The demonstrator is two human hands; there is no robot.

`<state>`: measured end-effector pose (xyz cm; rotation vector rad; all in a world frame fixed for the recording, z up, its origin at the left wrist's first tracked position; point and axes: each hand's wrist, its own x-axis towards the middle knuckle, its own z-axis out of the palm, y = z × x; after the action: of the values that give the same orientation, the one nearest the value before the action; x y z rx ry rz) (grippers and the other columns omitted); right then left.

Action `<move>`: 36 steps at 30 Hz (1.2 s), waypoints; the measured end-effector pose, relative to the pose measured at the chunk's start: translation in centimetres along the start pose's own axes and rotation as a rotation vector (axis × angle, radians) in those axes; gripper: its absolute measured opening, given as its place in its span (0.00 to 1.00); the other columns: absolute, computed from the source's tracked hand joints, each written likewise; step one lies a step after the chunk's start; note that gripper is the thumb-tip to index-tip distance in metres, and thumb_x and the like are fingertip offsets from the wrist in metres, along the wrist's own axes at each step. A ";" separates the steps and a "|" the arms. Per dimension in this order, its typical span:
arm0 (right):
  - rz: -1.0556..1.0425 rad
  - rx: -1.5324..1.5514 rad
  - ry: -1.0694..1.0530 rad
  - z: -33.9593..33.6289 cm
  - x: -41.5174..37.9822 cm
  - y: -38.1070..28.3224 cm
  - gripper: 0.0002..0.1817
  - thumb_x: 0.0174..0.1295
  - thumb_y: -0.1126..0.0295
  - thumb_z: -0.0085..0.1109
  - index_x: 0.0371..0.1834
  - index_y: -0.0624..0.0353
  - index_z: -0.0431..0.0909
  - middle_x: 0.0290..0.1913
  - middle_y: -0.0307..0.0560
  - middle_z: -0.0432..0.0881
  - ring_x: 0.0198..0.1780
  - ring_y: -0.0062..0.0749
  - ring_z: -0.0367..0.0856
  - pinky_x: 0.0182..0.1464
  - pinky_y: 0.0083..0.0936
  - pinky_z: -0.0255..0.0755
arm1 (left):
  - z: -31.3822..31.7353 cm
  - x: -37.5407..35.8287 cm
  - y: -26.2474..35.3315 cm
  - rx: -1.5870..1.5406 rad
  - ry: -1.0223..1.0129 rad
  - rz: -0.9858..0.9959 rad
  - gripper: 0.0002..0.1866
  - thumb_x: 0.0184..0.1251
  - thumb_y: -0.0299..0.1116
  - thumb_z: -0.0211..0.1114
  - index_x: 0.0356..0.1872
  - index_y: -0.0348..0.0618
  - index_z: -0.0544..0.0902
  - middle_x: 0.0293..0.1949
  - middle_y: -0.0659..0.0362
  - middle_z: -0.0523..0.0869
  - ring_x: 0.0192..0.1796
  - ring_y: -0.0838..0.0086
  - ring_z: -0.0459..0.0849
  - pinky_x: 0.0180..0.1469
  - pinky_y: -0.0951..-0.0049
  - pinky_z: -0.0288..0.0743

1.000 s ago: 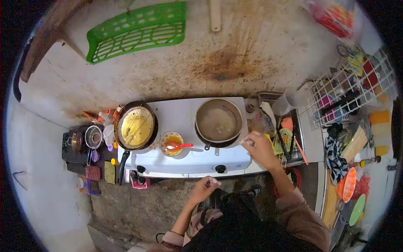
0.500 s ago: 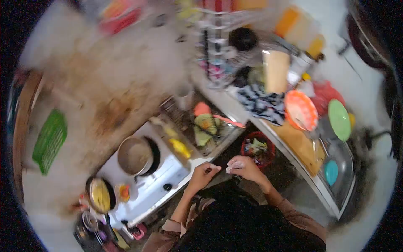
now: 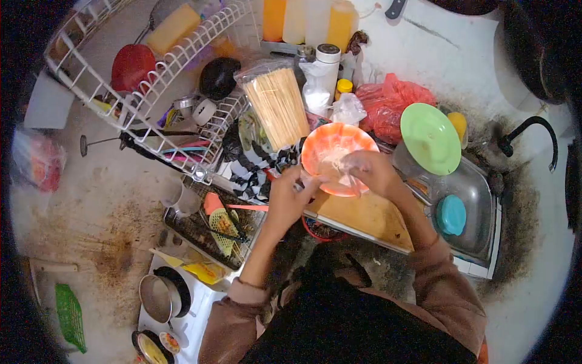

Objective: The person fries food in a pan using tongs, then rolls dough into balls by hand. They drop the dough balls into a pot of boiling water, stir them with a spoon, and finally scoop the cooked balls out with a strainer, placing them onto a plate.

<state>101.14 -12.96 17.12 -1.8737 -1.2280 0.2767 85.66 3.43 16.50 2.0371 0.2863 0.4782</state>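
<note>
An orange-and-white scalloped bowl (image 3: 330, 138) with pale contents sits on the wooden cutting board (image 3: 370, 219). My right hand (image 3: 373, 171) reaches over the bowl's right side, its fingers bent together around something whitish that is too blurred to name. At the bowl's lower left, my left hand (image 3: 292, 197) has thumb and fingers pinched; whatever lies between them cannot be made out. Behind the bowl stands a clear bag of wooden skewers (image 3: 277, 108). A light green plate (image 3: 430, 138) leans at the right, beside the sink.
The steel sink (image 3: 476, 233) holds a turquoise container (image 3: 451, 215). A white dish rack (image 3: 145, 100) stands at the back left. Lower left is a stove (image 3: 197, 303) with a pot (image 3: 160, 298). A tray (image 3: 176, 227) carries a strainer (image 3: 223, 233). Red plastic bags (image 3: 394, 106) lie behind the bowl.
My view has turned right, from the stove toward the counter and sink. Both hands have moved from the gap by the stove to the orange-and-white bowl.
</note>
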 end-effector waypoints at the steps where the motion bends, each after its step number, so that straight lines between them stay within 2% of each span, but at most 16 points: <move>1: 0.028 -0.105 -0.066 0.0 0.9 1.3 0.09 0.49 0.70 0.60 0.33 0.60 0.78 0.35 0.47 0.79 0.39 0.34 0.78 0.41 0.28 0.71 | 0.2 1.1 0.1 0.116 0.017 -0.050 0.12 0.52 0.35 0.66 0.30 0.36 0.77 0.26 0.57 0.79 0.28 0.70 0.79 0.32 0.72 0.69; 3: 0.076 -0.310 -0.197 1.4 2.8 4.2 0.11 0.46 0.69 0.62 0.33 0.59 0.78 0.34 0.48 0.80 0.38 0.39 0.78 0.40 0.32 0.71 | 1.1 3.1 0.0 0.304 0.054 0.076 0.15 0.43 0.38 0.70 0.28 0.39 0.78 0.28 0.58 0.79 0.33 0.69 0.78 0.38 0.68 0.67; 4: -0.135 -0.395 -0.113 2.6 3.4 5.1 0.06 0.45 0.68 0.56 0.23 0.56 0.80 0.25 0.48 0.80 0.30 0.40 0.80 0.32 0.36 0.71 | 1.6 3.9 -0.2 0.401 0.073 0.138 0.17 0.39 0.39 0.72 0.27 0.40 0.79 0.28 0.58 0.79 0.36 0.68 0.77 0.41 0.66 0.65; 7: 0.052 -0.805 -0.310 3.8 4.3 5.1 0.06 0.44 0.66 0.56 0.19 0.53 0.80 0.24 0.47 0.80 0.27 0.37 0.80 0.31 0.35 0.70 | 3.0 5.1 -0.8 0.762 0.091 0.276 0.17 0.35 0.39 0.72 0.30 0.47 0.82 0.31 0.59 0.79 0.41 0.66 0.76 0.45 0.60 0.62; 8: 0.066 -0.692 -0.237 3.8 4.1 4.6 0.05 0.44 0.67 0.55 0.18 0.52 0.81 0.23 0.45 0.81 0.25 0.35 0.80 0.29 0.35 0.70 | 3.4 5.3 -0.7 0.836 -0.073 0.153 0.16 0.36 0.40 0.72 0.31 0.50 0.82 0.36 0.61 0.79 0.46 0.69 0.73 0.50 0.57 0.56; 11: 0.134 -0.785 -0.329 3.8 4.5 4.2 0.06 0.45 0.67 0.54 0.19 0.52 0.80 0.23 0.44 0.80 0.25 0.35 0.80 0.29 0.34 0.71 | 5.5 6.6 -1.6 1.128 -0.168 0.149 0.15 0.37 0.41 0.70 0.31 0.52 0.82 0.34 0.63 0.80 0.44 0.69 0.76 0.50 0.56 0.56; 13: 0.185 -0.843 -0.258 4.5 4.7 5.3 0.07 0.41 0.66 0.59 0.23 0.54 0.80 0.25 0.47 0.80 0.28 0.39 0.79 0.33 0.36 0.71 | 7.2 7.4 -2.9 1.045 -0.080 0.170 0.14 0.37 0.42 0.70 0.30 0.53 0.83 0.31 0.62 0.82 0.42 0.69 0.78 0.51 0.55 0.55; 16: 0.146 -0.643 -0.213 4.4 4.4 6.5 0.12 0.40 0.66 0.61 0.29 0.57 0.80 0.28 0.51 0.80 0.31 0.42 0.79 0.35 0.36 0.71 | 8.6 8.2 -4.2 1.047 -0.104 0.134 0.12 0.39 0.43 0.69 0.27 0.53 0.83 0.27 0.61 0.83 0.38 0.68 0.80 0.52 0.55 0.54; 20: -0.049 -0.367 -0.258 0.2 3.5 3.5 0.09 0.45 0.66 0.60 0.28 0.58 0.78 0.27 0.45 0.81 0.29 0.31 0.80 0.33 0.28 0.72 | 8.6 8.6 -4.2 1.120 -0.273 0.045 0.11 0.41 0.44 0.69 0.24 0.49 0.84 0.26 0.60 0.83 0.37 0.68 0.81 0.52 0.56 0.54; 23: 0.141 0.164 -0.343 -1.8 3.5 5.6 0.13 0.51 0.64 0.59 0.35 0.62 0.77 0.27 0.43 0.80 0.30 0.25 0.78 0.34 0.23 0.72 | 9.1 8.0 -4.9 1.167 -0.184 0.120 0.09 0.54 0.39 0.57 0.22 0.50 0.81 0.24 0.59 0.82 0.31 0.70 0.80 0.54 0.62 0.53; 24: 0.242 0.367 -0.347 -3.1 3.2 4.1 0.12 0.57 0.68 0.55 0.38 0.65 0.75 0.33 0.38 0.78 0.33 0.20 0.75 0.35 0.19 0.73 | 8.4 8.0 -3.9 1.128 -0.278 0.086 0.09 0.50 0.41 0.61 0.23 0.48 0.82 0.25 0.59 0.82 0.31 0.69 0.81 0.52 0.62 0.55; 26: 0.352 0.472 -0.281 -3.7 2.9 3.4 0.12 0.58 0.67 0.53 0.40 0.65 0.74 0.36 0.39 0.78 0.35 0.20 0.75 0.35 0.18 0.73 | 6.2 8.3 -1.0 1.048 -0.463 0.029 0.14 0.42 0.43 0.69 0.26 0.45 0.83 0.26 0.58 0.83 0.31 0.66 0.81 0.49 0.60 0.59; 29: 0.409 0.681 -0.192 -3.3 1.8 3.5 0.16 0.61 0.63 0.50 0.44 0.64 0.73 0.38 0.38 0.77 0.38 0.20 0.75 0.37 0.18 0.72 | 5.3 8.2 -1.7 0.534 -0.158 0.091 0.17 0.46 0.42 0.67 0.33 0.40 0.80 0.26 0.55 0.83 0.28 0.62 0.81 0.46 0.62 0.64; 30: 0.394 0.715 -0.150 -2.9 1.7 3.5 0.16 0.62 0.61 0.49 0.44 0.65 0.73 0.37 0.38 0.77 0.37 0.19 0.75 0.37 0.17 0.73 | 4.4 8.5 -0.7 0.367 -0.180 -0.003 0.19 0.51 0.40 0.64 0.40 0.37 0.76 0.30 0.52 0.82 0.33 0.58 0.80 0.44 0.63 0.68; 33: 0.443 0.780 -0.043 -2.0 1.5 1.8 0.19 0.64 0.58 0.47 0.45 0.64 0.71 0.35 0.39 0.77 0.36 0.20 0.75 0.37 0.17 0.73 | 4.7 8.4 0.8 0.235 0.264 0.430 0.20 0.55 0.38 0.60 0.47 0.39 0.74 0.34 0.52 0.80 0.40 0.58 0.78 0.51 0.61 0.65; 36: 0.429 1.066 -0.197 -1.0 1.5 2.1 0.21 0.64 0.54 0.43 0.46 0.63 0.70 0.35 0.41 0.77 0.37 0.22 0.76 0.36 0.18 0.74 | 5.3 8.1 3.3 0.200 0.233 0.661 0.17 0.56 0.34 0.59 0.47 0.39 0.75 0.37 0.50 0.78 0.41 0.57 0.76 0.45 0.62 0.69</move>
<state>103.84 -12.53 16.50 -1.1285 -0.5476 1.1208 95.30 0.88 18.78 2.2512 -0.2283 1.1340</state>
